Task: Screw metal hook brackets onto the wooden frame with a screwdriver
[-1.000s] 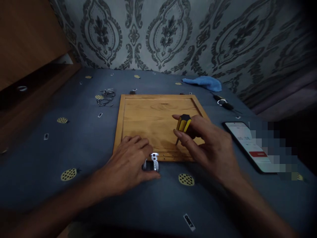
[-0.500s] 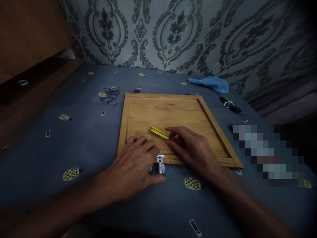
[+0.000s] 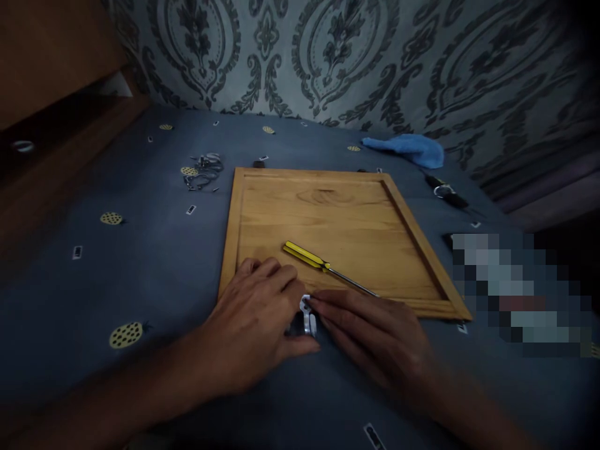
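Observation:
A framed wooden panel (image 3: 319,203) lies flat on the patterned blue cloth. At its near edge is a silver metal hinge (image 3: 307,315), partly hidden by my left hand (image 3: 262,312), whose fingers and thumb close around it. The fingertips of my right hand (image 3: 375,331) are pressed together at the hinge's screw hole. Anything small between them is hidden. A screwdriver (image 3: 307,255) with a yellow and black handle rests on the panel, its tip end hidden behind my right hand.
Loose metal hardware (image 3: 206,170) lies left of the panel. At the right are a blue cloth (image 3: 410,150), a dark tool with a ring (image 3: 447,192) and a blurred-out object (image 3: 515,294). Wooden furniture (image 3: 56,62) borders the left, and a patterned wall (image 3: 267,50) the back.
My right hand has moved away from the screwdriver, down to the hinge, and the screwdriver's shaft now shows on the panel. My left hand keeps its hold on the hinge.

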Demonstrator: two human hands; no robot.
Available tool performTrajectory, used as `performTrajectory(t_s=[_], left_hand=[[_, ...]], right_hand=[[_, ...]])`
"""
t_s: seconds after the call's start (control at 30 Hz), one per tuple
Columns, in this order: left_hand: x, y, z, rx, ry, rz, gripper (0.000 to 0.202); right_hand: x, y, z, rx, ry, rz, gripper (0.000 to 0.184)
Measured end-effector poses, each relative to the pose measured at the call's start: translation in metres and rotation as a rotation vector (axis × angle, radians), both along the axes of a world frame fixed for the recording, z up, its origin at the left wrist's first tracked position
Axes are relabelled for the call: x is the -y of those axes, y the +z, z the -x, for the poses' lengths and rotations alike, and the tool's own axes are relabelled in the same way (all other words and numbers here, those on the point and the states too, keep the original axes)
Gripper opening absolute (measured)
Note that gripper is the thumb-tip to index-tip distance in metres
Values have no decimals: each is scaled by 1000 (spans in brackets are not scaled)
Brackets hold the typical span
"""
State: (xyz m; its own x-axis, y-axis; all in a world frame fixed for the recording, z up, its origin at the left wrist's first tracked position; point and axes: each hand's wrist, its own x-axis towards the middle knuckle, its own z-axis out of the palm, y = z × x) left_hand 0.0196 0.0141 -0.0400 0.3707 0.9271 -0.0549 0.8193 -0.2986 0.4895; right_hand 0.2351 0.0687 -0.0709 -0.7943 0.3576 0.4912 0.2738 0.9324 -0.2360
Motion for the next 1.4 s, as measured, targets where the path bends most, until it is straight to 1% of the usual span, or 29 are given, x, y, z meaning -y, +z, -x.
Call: performTrajectory(t_s=[0.1, 0.2, 0.33, 0.47, 0.67, 0.77, 0.87, 0.9, 1.0, 1.07, 1.17, 1.23, 1.4], left_hand=[[0, -2, 0, 11, -3, -29, 37], [0, -4, 1, 40, 2, -84, 37], [1, -5, 2, 38, -4, -90, 39], [1, -5, 2, 37, 3, -88, 39], [3, -8, 0, 37, -3, -141, 37], [5, -13, 1, 21, 9, -181, 34], [5, -24, 6, 60, 8, -258, 29], [4, -29, 8, 71, -56, -235, 27], [-1, -37, 13, 124, -25, -314, 27], [-3, -37, 16, 125, -24, -309, 26], [-4, -33, 19, 87, -73, -248, 26], [-4, -32, 19, 75, -85, -240, 26], [-2, -41, 12, 89, 19, -318, 24]], right_hand=[[1, -4, -5, 8, 46, 47, 28], [1, -9, -8, 16, 62, 61, 31], [0, -9, -7, 31, 74, 54, 29], [-1, -7, -5, 40, 75, 7, 23], [-1, -7, -4, 36, 67, -14, 22], [1, -3, -3, 5, 76, -26, 21], [0, -1, -4, 72, 110, -23, 20], [-1, -1, -5, 104, 124, -20, 19], [-3, -3, -7, 172, 130, -41, 20], [-3, -4, -7, 190, 126, -73, 18], [-3, -4, -7, 186, 121, -103, 18], [-4, -3, -6, 196, 130, -106, 19], [-6, 1, -7, 278, 136, -79, 19]])
